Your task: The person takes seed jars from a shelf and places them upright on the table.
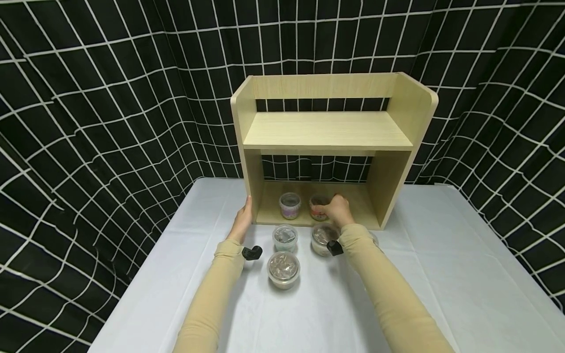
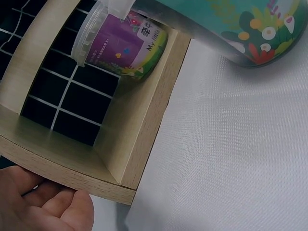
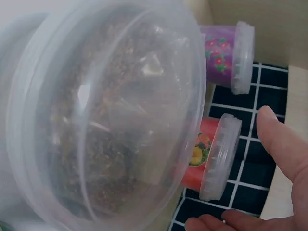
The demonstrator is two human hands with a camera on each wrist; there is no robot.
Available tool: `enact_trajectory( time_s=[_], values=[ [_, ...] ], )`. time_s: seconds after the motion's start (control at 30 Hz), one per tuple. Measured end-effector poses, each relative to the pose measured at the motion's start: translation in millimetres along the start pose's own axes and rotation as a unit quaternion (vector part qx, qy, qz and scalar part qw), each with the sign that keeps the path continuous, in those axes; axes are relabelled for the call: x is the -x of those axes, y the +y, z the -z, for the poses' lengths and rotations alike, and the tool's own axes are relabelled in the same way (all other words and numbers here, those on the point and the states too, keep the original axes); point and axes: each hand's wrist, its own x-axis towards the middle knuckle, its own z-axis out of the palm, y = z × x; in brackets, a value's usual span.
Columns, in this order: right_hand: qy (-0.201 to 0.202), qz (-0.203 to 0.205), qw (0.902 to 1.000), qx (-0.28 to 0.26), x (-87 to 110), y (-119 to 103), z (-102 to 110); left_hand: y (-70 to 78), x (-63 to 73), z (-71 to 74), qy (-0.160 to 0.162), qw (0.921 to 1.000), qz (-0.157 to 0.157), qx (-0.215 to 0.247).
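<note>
My left hand (image 1: pixel 242 220) rests against the outer left side of a wooden two-tier shelf (image 1: pixel 326 131); in the left wrist view its fingers (image 2: pixel 79 211) lie bent beside the board's edge. On the bottom tier stand two lidded plastic tubs, one with a purple label (image 1: pixel 290 211) and one with a red label (image 1: pixel 316 213). My right hand (image 1: pixel 340 211) is at the red tub. In the right wrist view, the thumb (image 3: pixel 281 142) and fingers are spread wide, with a gap between them and the red tub's lid (image 3: pixel 221 159).
In front of the shelf, several clear-lidded tubs stand on the white table: a small one (image 1: pixel 285 236), a nearer one (image 1: pixel 283 268) and one (image 1: pixel 322 236) by my right wrist. Another tub (image 1: pixel 375 239) is mostly hidden by the right sleeve. Black gridded cloth (image 1: pixel 132 98) surrounds the table.
</note>
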Motion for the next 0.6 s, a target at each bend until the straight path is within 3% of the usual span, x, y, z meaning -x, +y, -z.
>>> enact_trajectory(
  time_s=[0.6],
  values=[
    [-0.042,-0.036,0.9985,0.003,-9.9,3.4,-2.8,-3.2,-4.1,1.4,0.002,1.0000,-0.001,-0.001]
  ],
)
